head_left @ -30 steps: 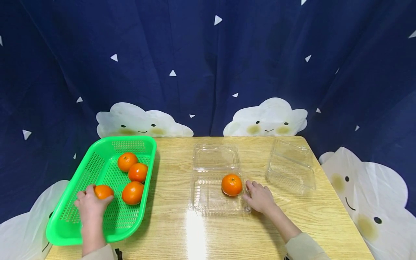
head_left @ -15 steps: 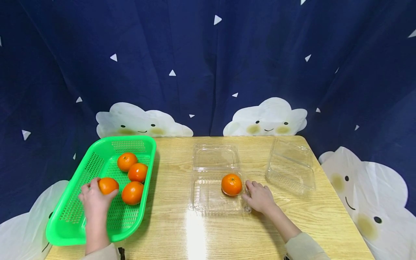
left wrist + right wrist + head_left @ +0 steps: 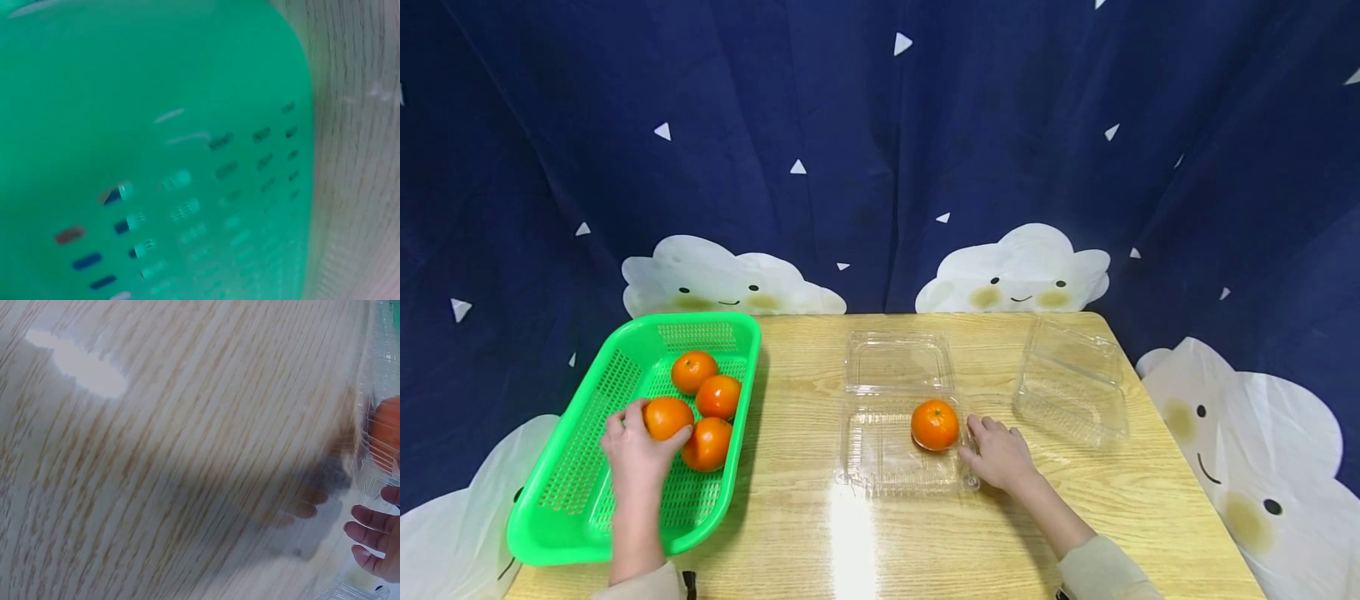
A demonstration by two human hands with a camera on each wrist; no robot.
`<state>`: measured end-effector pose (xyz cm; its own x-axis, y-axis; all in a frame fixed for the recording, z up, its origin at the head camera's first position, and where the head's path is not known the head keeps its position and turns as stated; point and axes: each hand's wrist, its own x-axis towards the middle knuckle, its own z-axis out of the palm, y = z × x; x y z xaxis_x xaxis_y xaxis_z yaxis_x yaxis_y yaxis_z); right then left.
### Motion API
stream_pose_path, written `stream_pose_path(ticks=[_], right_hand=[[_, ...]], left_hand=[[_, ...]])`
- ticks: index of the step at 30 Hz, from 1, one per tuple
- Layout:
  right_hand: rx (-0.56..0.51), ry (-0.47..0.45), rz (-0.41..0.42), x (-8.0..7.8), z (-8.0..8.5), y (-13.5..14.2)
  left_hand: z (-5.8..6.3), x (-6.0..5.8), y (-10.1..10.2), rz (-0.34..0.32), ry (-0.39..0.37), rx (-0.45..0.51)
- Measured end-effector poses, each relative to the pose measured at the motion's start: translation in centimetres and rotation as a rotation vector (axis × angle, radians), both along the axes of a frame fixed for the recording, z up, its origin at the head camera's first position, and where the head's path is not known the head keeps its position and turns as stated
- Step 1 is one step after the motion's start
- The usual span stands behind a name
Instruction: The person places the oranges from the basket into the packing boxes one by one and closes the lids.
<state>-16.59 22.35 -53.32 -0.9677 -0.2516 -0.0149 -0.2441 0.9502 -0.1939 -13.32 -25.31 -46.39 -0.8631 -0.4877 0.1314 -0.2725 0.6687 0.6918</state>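
Observation:
Over the green plastic basket (image 3: 522,515), my left hand (image 3: 638,454) grips a mandarin orange (image 3: 668,417) between thumb and fingers. Three more mandarins (image 3: 706,443) lie along the basket's right side, the held one overlapping the nearest in the head view. The left wrist view shows only the basket wall (image 3: 156,81) and table; hand and fruit are outside it. An opened clear plastic clamshell box (image 3: 880,454) lies mid-table, with one mandarin (image 3: 935,426) at the right of its tray. My right hand (image 3: 1000,457), fingers (image 3: 369,532) loosely bent, rests at the tray's right edge.
A second clear clamshell box (image 3: 1071,387), also opened, lies at the table's right rear. The wooden table (image 3: 790,517) backs onto a dark blue curtain (image 3: 880,167) printed with clouds and triangles. The basket occupies the table's left end.
My left hand has lifted its mandarin from the basket's lower left and carried it right and away from me, up to the other fruit. The right hand has stayed in place.

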Motion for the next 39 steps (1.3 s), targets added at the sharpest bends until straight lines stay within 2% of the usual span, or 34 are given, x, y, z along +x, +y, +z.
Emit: stream_pose_path(ticks=[7, 15, 29, 35, 39], right_hand=[[-0.003, 0.005, -0.006, 0.0, -0.1, 0.0], [-0.011, -0.003, -0.004, 0.1, 0.0, 0.0], [-0.012, -0.004, -0.005, 0.2, 0.0, 0.0], [-0.010, 0.005, -0.004, 0.2, 0.0, 0.0], [-0.008, 0.008, -0.005, 0.1, 0.0, 0.1]], left_hand=[[0.3, -0.4, 1.0, -0.017, 0.032, 0.006], [0.4, -0.8, 2.1, -0.029, 0.125, -0.008], [1.2, -1.3, 4.2, -0.070, 0.229, -0.035], [1.3, -1.5, 5.4, -0.080, 0.300, -0.042], [0.9, -1.8, 6.3, -0.113, 0.363, -0.053]])
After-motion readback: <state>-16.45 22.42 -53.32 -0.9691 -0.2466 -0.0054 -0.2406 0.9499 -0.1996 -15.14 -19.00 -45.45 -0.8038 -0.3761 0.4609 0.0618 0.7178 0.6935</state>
